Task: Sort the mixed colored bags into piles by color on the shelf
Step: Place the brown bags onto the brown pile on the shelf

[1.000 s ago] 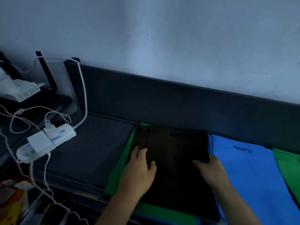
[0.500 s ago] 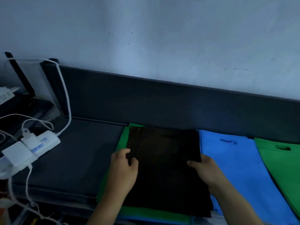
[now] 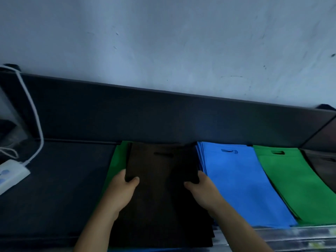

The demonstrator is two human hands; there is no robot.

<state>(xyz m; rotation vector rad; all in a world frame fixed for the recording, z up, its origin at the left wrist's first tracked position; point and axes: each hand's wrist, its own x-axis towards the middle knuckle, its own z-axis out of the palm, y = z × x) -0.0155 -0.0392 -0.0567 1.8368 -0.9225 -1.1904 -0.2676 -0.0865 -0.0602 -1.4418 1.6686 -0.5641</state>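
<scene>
Against a pale scuffed wall, dark shelf, left hand and right hand both pinching black bag.

No readable text anywhere in this shot

Nothing legible can be made out: the black bag gripped between the left hand and right hand is plain, and the blue bags just right of the right hand carry no print. Blurry blue marks are seen on the white power strip far left of the left hand, but they can't be read.
</scene>
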